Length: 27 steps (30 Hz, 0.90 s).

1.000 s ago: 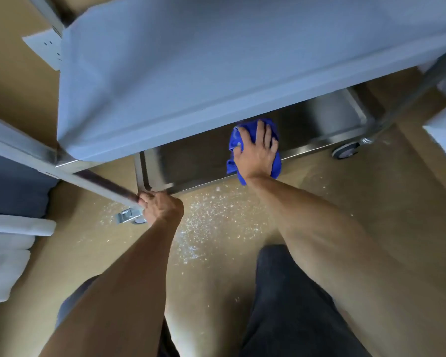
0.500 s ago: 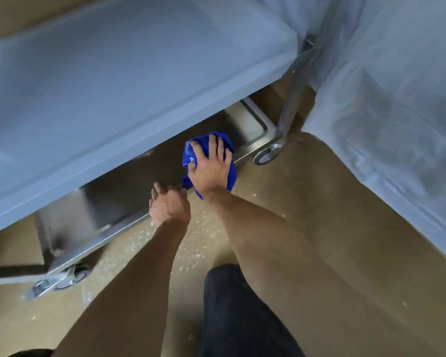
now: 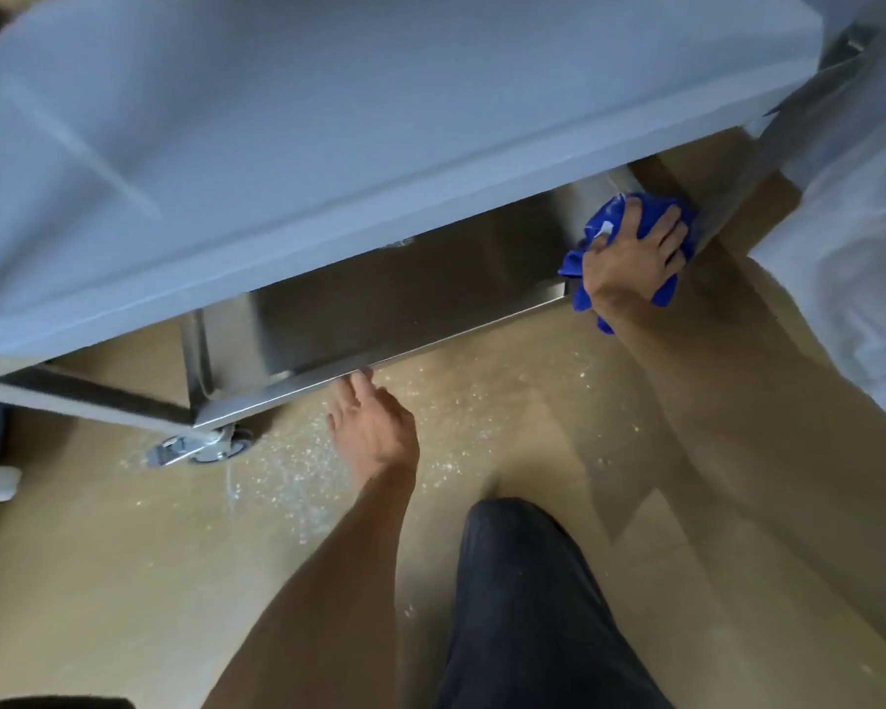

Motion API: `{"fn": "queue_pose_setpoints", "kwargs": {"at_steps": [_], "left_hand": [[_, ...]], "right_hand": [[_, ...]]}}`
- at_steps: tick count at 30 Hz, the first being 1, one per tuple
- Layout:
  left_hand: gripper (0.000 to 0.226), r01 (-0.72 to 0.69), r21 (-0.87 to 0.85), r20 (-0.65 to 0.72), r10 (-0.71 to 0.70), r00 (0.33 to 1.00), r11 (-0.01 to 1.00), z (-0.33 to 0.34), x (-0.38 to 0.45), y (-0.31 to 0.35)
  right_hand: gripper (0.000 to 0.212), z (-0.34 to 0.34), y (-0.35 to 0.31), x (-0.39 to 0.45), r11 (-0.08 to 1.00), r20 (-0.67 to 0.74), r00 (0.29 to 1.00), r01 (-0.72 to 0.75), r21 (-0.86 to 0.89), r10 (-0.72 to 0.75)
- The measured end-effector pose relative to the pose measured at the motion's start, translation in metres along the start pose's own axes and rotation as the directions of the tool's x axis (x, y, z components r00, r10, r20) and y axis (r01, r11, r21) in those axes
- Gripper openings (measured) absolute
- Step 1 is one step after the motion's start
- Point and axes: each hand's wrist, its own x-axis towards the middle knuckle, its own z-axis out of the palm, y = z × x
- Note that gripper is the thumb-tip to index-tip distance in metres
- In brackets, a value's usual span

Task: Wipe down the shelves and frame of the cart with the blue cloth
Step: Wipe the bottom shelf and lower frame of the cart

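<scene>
The steel cart's upper shelf (image 3: 328, 145) fills the top of the view and hides most of the lower shelf (image 3: 405, 304). My right hand (image 3: 635, 258) presses the bunched blue cloth (image 3: 666, 294) onto the right front corner of the lower shelf, beside the right upright post (image 3: 727, 207). My left hand (image 3: 374, 427) is empty, fingers spread, with the fingertips touching the lower shelf's front rim (image 3: 379, 363).
A caster wheel (image 3: 205, 447) sits under the cart's left front corner. White crumbs are scattered over the tan floor (image 3: 277, 555) in front of the cart. White fabric (image 3: 860, 278) hangs at the right. My dark trouser leg (image 3: 533, 606) is below.
My right hand slid the blue cloth rightwards along the lower shelf to its right corner. My left hand left the cart's left post and now touches the front rim.
</scene>
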Motion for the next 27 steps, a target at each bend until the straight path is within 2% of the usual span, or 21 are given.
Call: {"fn": "queue_pose_setpoints", "kwargs": {"at_steps": [1,2,3,5,8,11,14,16,18,19,20,22,23,24,27], "left_hand": [[0.029,0.181,-0.04,-0.04,-0.182,0.982,0.983,-0.007,-0.008,-0.024],[0.034,0.342,-0.083,-0.053,-0.347,0.936,0.936,-0.012,-0.011,-0.048],[0.04,0.445,-0.129,-0.059,-0.455,0.889,0.886,-0.02,-0.008,-0.069],[0.054,0.518,-0.175,-0.092,-0.538,0.838,0.837,-0.039,0.008,-0.101],[0.065,0.495,-0.281,-0.156,-0.548,0.822,0.822,-0.076,0.033,-0.12],[0.046,0.494,-0.404,-0.16,-0.591,0.791,0.77,-0.118,0.051,-0.126],[0.036,0.475,-0.371,-0.095,-0.541,0.836,0.798,-0.139,0.057,-0.149],[0.038,0.426,-0.339,-0.063,-0.472,0.879,0.839,-0.144,0.061,-0.168],[0.044,0.361,-0.273,-0.038,-0.385,0.922,0.892,-0.144,0.065,-0.182],[0.048,0.34,-0.245,-0.018,-0.355,0.935,0.908,-0.145,0.066,-0.187],[0.052,0.337,-0.229,0.01,-0.343,0.939,0.913,-0.147,0.065,-0.19],[0.054,0.35,-0.234,0.074,-0.342,0.937,0.907,-0.154,0.065,-0.191],[0.051,0.369,-0.246,0.105,-0.354,0.929,0.896,-0.159,0.064,-0.187],[0.047,0.401,-0.259,0.14,-0.377,0.916,0.879,-0.162,0.064,-0.184],[0.036,0.496,-0.243,0.24,-0.443,0.863,0.834,-0.176,0.061,-0.167]], "right_hand": [[0.06,-0.002,-0.004,-0.002,1.0,0.012,1.0,-0.009,-0.003,0.009],[0.06,-0.004,-0.009,-0.006,1.0,0.026,1.0,-0.016,0.004,0.016],[0.06,-0.005,-0.016,-0.012,1.0,0.04,0.999,-0.016,0.019,0.015],[0.058,-0.004,-0.036,-0.036,0.998,0.056,0.998,0.038,0.04,-0.04],[0.059,0.004,-0.077,-0.101,0.976,0.087,0.973,0.21,0.052,-0.214],[0.059,0.01,-0.126,-0.174,0.923,0.158,0.909,0.374,0.095,-0.385],[0.06,0.021,-0.182,-0.24,0.847,0.227,0.816,0.518,0.12,-0.531],[0.065,0.023,-0.224,-0.284,0.748,0.27,0.7,0.642,0.169,-0.661],[0.07,0.026,-0.26,-0.333,0.616,0.317,0.537,0.744,0.26,-0.782],[0.071,0.027,-0.272,-0.359,0.571,0.327,0.482,0.769,0.286,-0.813],[0.07,0.028,-0.277,-0.384,0.572,0.323,0.482,0.763,0.302,-0.814],[0.067,0.023,-0.272,-0.417,0.656,0.306,0.58,0.685,0.318,-0.755],[0.066,0.019,-0.264,-0.423,0.666,0.301,0.594,0.675,0.319,-0.746],[0.066,0.014,-0.254,-0.422,0.637,0.31,0.559,0.704,0.314,-0.769],[0.067,-0.009,-0.226,-0.398,0.458,0.394,0.329,0.837,0.298,-0.858]]}}
